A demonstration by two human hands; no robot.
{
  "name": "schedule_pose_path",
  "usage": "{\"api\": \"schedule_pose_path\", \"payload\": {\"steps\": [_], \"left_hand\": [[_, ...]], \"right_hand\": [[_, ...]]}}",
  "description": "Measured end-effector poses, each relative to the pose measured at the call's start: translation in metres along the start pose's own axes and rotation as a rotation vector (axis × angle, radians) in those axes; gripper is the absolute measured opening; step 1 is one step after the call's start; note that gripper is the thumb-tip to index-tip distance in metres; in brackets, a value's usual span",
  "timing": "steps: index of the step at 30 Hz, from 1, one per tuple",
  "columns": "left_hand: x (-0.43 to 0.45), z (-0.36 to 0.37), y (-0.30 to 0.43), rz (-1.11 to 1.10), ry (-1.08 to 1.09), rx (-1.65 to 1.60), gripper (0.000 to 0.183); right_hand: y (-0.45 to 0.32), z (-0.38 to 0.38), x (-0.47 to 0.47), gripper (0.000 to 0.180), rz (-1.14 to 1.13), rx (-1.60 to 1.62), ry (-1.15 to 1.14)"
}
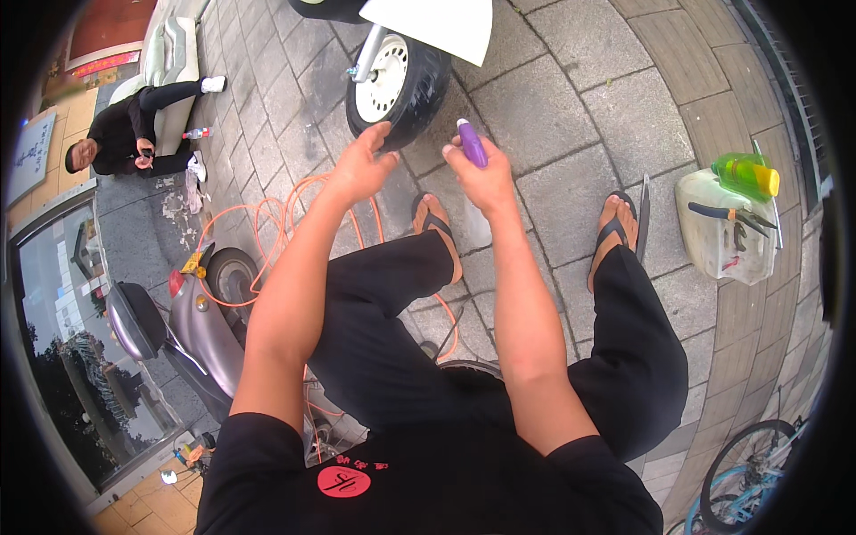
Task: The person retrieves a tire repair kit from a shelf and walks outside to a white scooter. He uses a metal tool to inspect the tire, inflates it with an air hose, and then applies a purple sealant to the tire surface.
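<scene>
My right hand (483, 175) is closed around a purple screwdriver-like handle or small tube (472, 143) with a pale tip pointing away from me; which of these it is, I cannot tell. Near the lower edge of a black tyre (428, 87), my left hand (364, 164) is raised with its fingers apart and nothing in it. Whether its fingertips touch the tyre is not clear. The tyre sits on a cream wheel rim (382, 79) with round holes, below a white fender (441, 23) and beside a silver fork leg (370, 55).
An orange hose (261, 206) lies coiled at left, near a parked scooter (214, 328). A seated person (120, 134) is farther off. At right, a translucent plastic container (695, 194) bears pliers (712, 212) and a green bottle (742, 175). Bicycles (742, 475) stand lower right.
</scene>
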State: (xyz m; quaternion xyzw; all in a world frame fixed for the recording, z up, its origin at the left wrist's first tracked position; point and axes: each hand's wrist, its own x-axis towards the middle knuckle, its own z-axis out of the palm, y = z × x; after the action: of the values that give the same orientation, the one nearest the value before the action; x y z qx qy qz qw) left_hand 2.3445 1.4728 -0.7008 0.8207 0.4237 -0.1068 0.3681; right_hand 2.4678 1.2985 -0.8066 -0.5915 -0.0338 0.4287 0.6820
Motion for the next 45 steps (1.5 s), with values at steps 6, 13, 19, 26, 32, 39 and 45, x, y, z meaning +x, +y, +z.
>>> {"api": "schedule_pose_path", "payload": {"steps": [6, 13, 19, 26, 32, 39, 45], "left_hand": [[0.002, 0.006, 0.001, -0.044, -0.066, -0.046, 0.066], [0.012, 0.004, -0.016, -0.083, -0.137, -0.027, 0.067], [0.010, -0.002, -0.021, -0.199, -0.131, -0.082, 0.068], [0.011, -0.004, -0.025, -0.183, -0.083, -0.050, 0.070], [0.013, 0.000, 0.001, -0.067, -0.099, -0.146, 0.069], [0.006, -0.003, -0.008, -0.103, -0.126, -0.078, 0.072], [0.007, -0.006, -0.009, -0.138, -0.152, 0.015, 0.074]], "right_hand": [[-0.013, 0.014, -0.002, 0.031, 0.171, -0.033, -0.033], [-0.016, 0.006, 0.001, 0.034, 0.104, 0.016, -0.009], [-0.018, 0.009, -0.002, 0.037, 0.144, -0.113, -0.072], [0.001, 0.018, -0.009, 0.038, 0.089, -0.086, -0.080], [-0.003, 0.021, -0.007, 0.037, 0.095, -0.082, -0.003], [0.013, 0.026, -0.008, 0.035, 0.141, -0.074, -0.065], [0.008, 0.026, -0.009, 0.035, 0.055, -0.083, -0.071]]}}
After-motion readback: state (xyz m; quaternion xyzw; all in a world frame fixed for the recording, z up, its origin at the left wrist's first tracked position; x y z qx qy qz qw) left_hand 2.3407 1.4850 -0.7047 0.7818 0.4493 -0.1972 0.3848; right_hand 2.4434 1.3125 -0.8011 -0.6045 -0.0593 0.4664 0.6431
